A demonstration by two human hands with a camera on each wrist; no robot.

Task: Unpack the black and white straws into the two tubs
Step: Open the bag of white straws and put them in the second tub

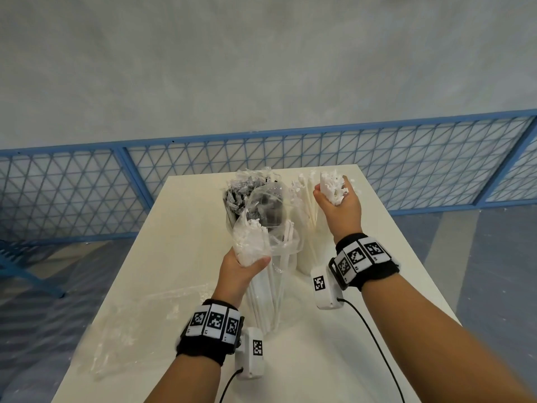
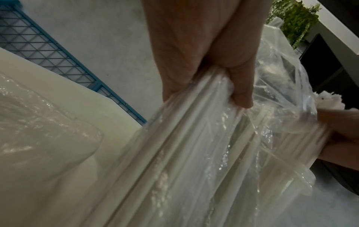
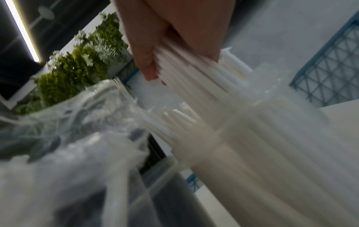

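Observation:
My left hand (image 1: 247, 266) grips the top of a clear plastic bag (image 1: 261, 286) of white straws, held upright over the table; the left wrist view shows its fingers (image 2: 240, 86) curled round the bag (image 2: 194, 153). Farther right, my right hand (image 1: 337, 205) grips a bundle of white straws (image 1: 334, 184), their lower ends inside the right translucent tub (image 1: 305, 257). In the right wrist view that hand (image 3: 155, 53) holds the bundle (image 3: 194, 79) above the tub (image 3: 262, 138). Behind the bag, black straws (image 1: 232, 205) in crumpled film stand in the left tub (image 3: 165, 176).
An empty clear plastic bag (image 1: 139, 324) lies flat on the left part of the white table (image 1: 363, 359). A blue mesh fence (image 1: 87, 193) runs behind the table. Cables hang from both wrist cameras near the front edge.

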